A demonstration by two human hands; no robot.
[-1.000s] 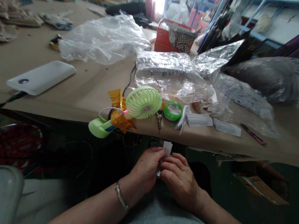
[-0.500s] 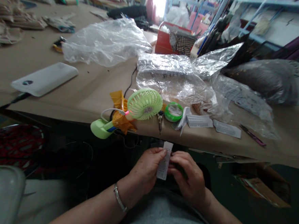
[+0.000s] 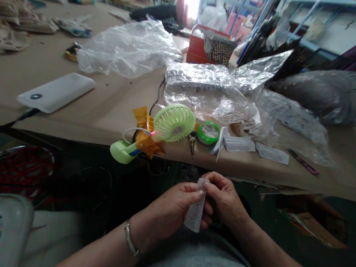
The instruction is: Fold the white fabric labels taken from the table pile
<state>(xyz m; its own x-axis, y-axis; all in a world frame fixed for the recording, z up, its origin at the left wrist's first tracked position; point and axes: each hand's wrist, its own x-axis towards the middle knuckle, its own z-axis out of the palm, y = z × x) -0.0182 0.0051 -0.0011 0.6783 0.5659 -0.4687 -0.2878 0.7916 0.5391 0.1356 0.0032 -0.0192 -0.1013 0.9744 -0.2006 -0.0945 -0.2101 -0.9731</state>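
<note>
Head view: left hand (image 3: 172, 208) and right hand (image 3: 224, 197) are pinching a small white printed paper label (image 3: 195, 211) by its top, below the brown table edge (image 3: 242, 170). Label is hanging unfolded; two similar labels (image 3: 240, 144) are lying on the table.

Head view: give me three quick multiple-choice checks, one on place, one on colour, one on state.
1. Where is the paper label?
A. on the table
B. between both hands, below the table edge
C. inside a plastic bag

2. What colour is the small fan?
A. light green
B. red
C. blue

3. How is the label held?
A. lying loose
B. pinched at its top by the left hand and right hand
C. taped to the fan

Answers: 1 B, it hangs in front of the lap; 2 A, its grille is pale green; 3 B, fingertips meet at its top.
</note>
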